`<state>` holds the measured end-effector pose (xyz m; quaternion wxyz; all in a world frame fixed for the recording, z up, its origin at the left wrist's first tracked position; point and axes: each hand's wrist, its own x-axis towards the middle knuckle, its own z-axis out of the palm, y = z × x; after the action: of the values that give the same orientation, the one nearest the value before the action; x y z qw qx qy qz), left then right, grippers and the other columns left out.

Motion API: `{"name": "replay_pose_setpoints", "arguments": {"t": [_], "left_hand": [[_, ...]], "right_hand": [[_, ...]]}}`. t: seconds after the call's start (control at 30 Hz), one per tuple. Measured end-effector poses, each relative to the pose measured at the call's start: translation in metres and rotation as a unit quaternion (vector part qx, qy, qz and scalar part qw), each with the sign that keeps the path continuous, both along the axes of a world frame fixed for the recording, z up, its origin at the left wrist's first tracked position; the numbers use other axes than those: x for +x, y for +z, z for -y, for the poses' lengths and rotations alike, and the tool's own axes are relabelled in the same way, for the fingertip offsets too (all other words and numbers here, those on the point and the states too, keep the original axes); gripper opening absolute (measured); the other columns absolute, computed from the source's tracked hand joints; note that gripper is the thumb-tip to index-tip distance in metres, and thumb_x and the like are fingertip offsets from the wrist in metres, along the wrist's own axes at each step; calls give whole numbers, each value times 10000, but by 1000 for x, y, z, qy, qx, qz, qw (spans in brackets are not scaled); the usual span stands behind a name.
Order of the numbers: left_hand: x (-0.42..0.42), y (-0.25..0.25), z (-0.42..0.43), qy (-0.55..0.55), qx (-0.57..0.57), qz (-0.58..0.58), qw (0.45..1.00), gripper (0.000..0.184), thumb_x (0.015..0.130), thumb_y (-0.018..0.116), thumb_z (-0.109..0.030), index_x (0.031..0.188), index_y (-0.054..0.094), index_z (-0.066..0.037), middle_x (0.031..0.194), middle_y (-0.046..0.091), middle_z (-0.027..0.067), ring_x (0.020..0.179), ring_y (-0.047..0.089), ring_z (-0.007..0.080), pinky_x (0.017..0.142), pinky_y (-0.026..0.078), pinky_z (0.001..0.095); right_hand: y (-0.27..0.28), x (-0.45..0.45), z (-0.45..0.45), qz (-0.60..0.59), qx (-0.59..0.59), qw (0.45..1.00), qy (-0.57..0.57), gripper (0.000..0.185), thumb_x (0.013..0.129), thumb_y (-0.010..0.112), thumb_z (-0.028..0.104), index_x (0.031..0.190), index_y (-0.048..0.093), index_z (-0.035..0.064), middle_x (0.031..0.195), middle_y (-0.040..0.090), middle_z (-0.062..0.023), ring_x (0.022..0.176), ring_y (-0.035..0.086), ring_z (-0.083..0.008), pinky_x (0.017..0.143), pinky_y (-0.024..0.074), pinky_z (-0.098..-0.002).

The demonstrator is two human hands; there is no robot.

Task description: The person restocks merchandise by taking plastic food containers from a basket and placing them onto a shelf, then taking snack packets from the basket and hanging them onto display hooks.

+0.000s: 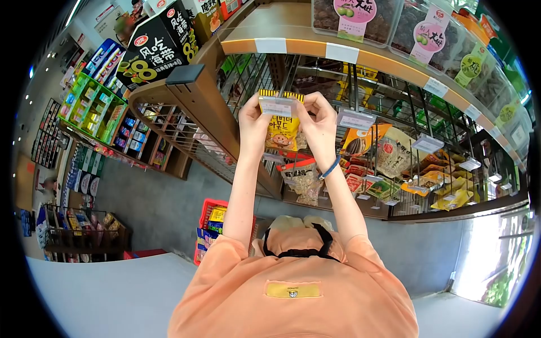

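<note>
Both hands are raised at the rack's hanging hooks, around a small yellow almond snack bag [282,135] with a black-striped top edge. My left hand [253,121] grips its left upper side, thumb in front and fingers curled behind. My right hand [319,127] pinches the right upper side the same way, with a blue band on that wrist. A clear price tag holder [277,106] on the hook's end covers part of the bag's top. Whether the hook passes through the bag is hidden. Just below hangs a red-topped clear snack bag [302,177].
Several snack bags [391,149] hang on hooks to the right. Plastic tubs [360,25] line the wooden shelf edge [389,55] above. At left stands the rack's wooden end post [211,112]. A red basket [213,204] with packets is on the floor beside me.
</note>
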<state>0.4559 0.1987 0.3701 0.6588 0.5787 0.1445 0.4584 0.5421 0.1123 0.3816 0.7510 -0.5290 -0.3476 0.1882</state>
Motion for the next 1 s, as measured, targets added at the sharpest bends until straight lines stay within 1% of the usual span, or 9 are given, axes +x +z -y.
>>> {"name": "replay_pose_setpoints", "arguments": {"t": [0.13, 0.2, 0.23, 0.33, 0.53, 0.57, 0.67, 0.83, 1.0], "left_hand": [[4, -1, 0, -7, -9, 18, 1000, 280, 715, 394, 109, 931, 542, 8, 886, 586, 32, 844, 542, 75, 759, 419, 222], [10, -1, 1, 24, -42, 31, 998, 204, 751, 435, 79, 900, 544, -8, 864, 579, 12, 835, 536, 60, 745, 419, 212], [13, -2, -2, 17, -38, 33, 999, 79, 814, 501, -26, 880, 545, -26, 823, 564, -9, 780, 515, 37, 694, 402, 194], [20, -6, -16, 9, -19, -40, 999, 227, 833, 552, -110, 1021, 515, 11, 908, 558, 20, 848, 513, 69, 738, 392, 202], [48, -5, -26, 5, -22, 21, 1000, 266, 806, 604, -167, 991, 534, 10, 939, 547, 39, 812, 515, 83, 716, 393, 198], [55, -4, -26, 0, -27, 51, 998, 201, 829, 575, -175, 924, 537, -1, 853, 553, 29, 750, 509, 64, 667, 395, 197], [74, -8, -41, -12, -32, 89, 995, 168, 852, 546, -176, 864, 541, -8, 780, 568, 23, 700, 512, 46, 621, 406, 192], [98, -9, -59, -20, -1, 108, 994, 210, 852, 552, -173, 914, 549, 28, 805, 583, 27, 715, 512, 42, 622, 407, 178], [109, -13, -68, -11, 18, 125, 992, 249, 849, 558, -177, 938, 545, 55, 839, 587, 28, 726, 500, 39, 632, 396, 171]], "right_hand": [[-7, 6, -6, 1, 12, 1000, -5, 175, 765, 643, 156, 754, 525, 27, 700, 533, 5, 680, 506, -43, 587, 401, -191], [-10, 15, -11, 7, 20, 1000, -7, 177, 764, 642, 154, 751, 532, 17, 690, 548, -9, 672, 512, -50, 591, 405, -196], [-10, 21, -15, 32, 20, 999, -17, 174, 764, 641, 150, 752, 540, 9, 676, 562, -23, 654, 518, -58, 585, 409, -201], [-12, 27, -19, 68, 28, 997, -37, 170, 763, 637, 141, 756, 556, -8, 648, 592, -52, 595, 538, -81, 554, 425, -220], [-17, 60, -47, 96, 10, 992, -81, 232, 758, 642, 184, 761, 552, -29, 647, 603, -85, 601, 561, -81, 548, 440, -220], [-19, 66, -52, 106, 26, 990, -84, 241, 755, 646, 188, 784, 562, -36, 654, 609, -94, 603, 567, -92, 547, 439, -223], [-27, 81, -69, 129, 31, 986, -103, 212, 797, 618, 180, 777, 522, -8, 668, 584, -10, 574, 506, -33, 463, 380, -182], [-26, 98, -82, 134, 24, 985, -106, 218, 805, 610, 188, 815, 555, -22, 679, 585, -19, 576, 482, -35, 491, 372, -191], [-23, 103, -89, 165, -8, 974, -154, 298, 793, 615, 219, 875, 569, -63, 731, 606, -80, 647, 520, -120, 634, 423, -265]]}}
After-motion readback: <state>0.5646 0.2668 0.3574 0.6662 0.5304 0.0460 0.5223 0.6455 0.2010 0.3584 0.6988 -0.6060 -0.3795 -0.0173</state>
